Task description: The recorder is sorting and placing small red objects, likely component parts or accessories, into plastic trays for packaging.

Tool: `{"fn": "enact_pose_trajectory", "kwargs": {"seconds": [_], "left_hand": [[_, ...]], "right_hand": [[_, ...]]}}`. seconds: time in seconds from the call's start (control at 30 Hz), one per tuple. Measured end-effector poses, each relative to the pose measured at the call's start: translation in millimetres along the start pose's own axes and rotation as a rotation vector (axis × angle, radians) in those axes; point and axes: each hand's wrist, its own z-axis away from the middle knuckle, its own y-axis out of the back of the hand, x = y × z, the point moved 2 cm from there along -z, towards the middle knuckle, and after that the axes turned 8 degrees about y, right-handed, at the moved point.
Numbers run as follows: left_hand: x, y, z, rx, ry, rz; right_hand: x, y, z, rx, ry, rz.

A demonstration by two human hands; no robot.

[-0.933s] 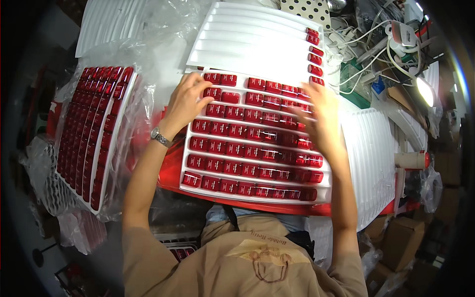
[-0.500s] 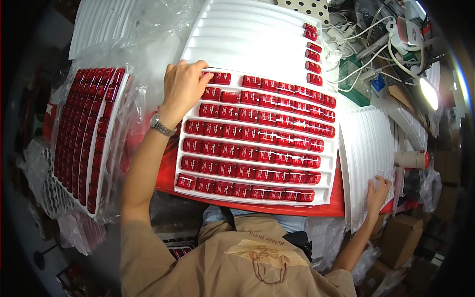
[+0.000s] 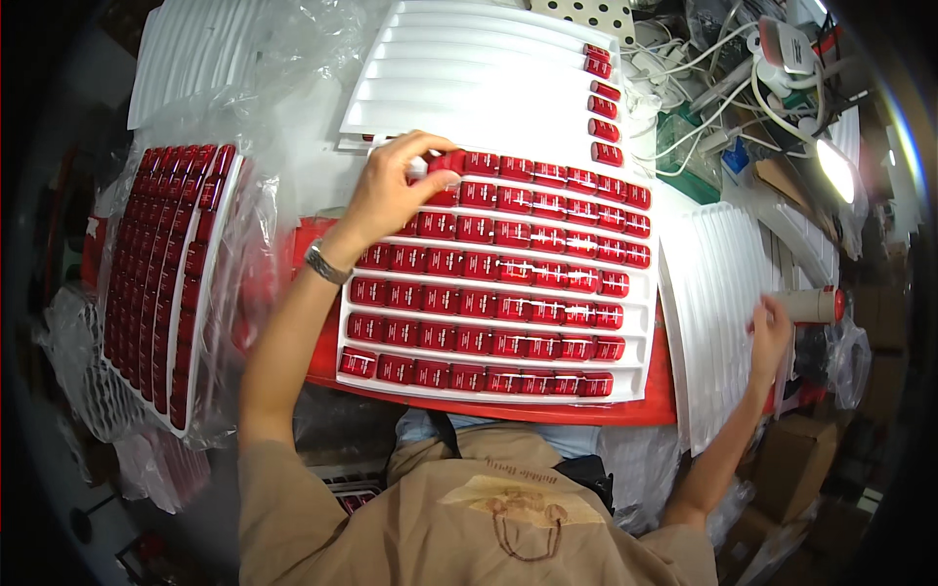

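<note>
A white ridged tray (image 3: 633, 363) lies before me, its curved rows filled with small glossy red cylinders with pale print (image 3: 474, 305). At the left end of its farthest filled row, my left hand (image 3: 396, 188) has thumb and forefinger closed about the end red cylinder (image 3: 447, 163). Its other fingers curl over, and the hand hides part of the rows beneath. Over to the right, my right hand (image 3: 770, 344) hovers with loosely bent fingers and nothing visible in it. It is nearest a stack of white ridged trays (image 3: 713, 322) and a pale roll with a red end (image 3: 811, 305).
Behind the filled tray lies another white tray (image 3: 469, 83), with several red cylinders along its right edge. A plastic-wrapped tray of red cylinders (image 3: 161, 273) leans at left. Tangled cables (image 3: 674, 73) and a lit lamp (image 3: 840, 178) crowd the far right. Cardboard boxes (image 3: 796, 469) stand below.
My left hand has slid right along the farthest filled row, and the gap between its cylinders has closed. My right hand has moved slightly away from me and right. The view has shifted a little.
</note>
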Motion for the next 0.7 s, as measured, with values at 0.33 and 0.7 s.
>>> {"fn": "enact_pose_trajectory", "kwargs": {"seconds": [0.33,0.7], "left_hand": [[58,-46,32,0.135,0.066,0.452],[-28,4,-15,0.02,-0.015,-0.542]], "right_hand": [[-274,-206,56,-0.083,0.583,-0.62],[-65,-31,48,-0.076,0.339,0.569]]}}
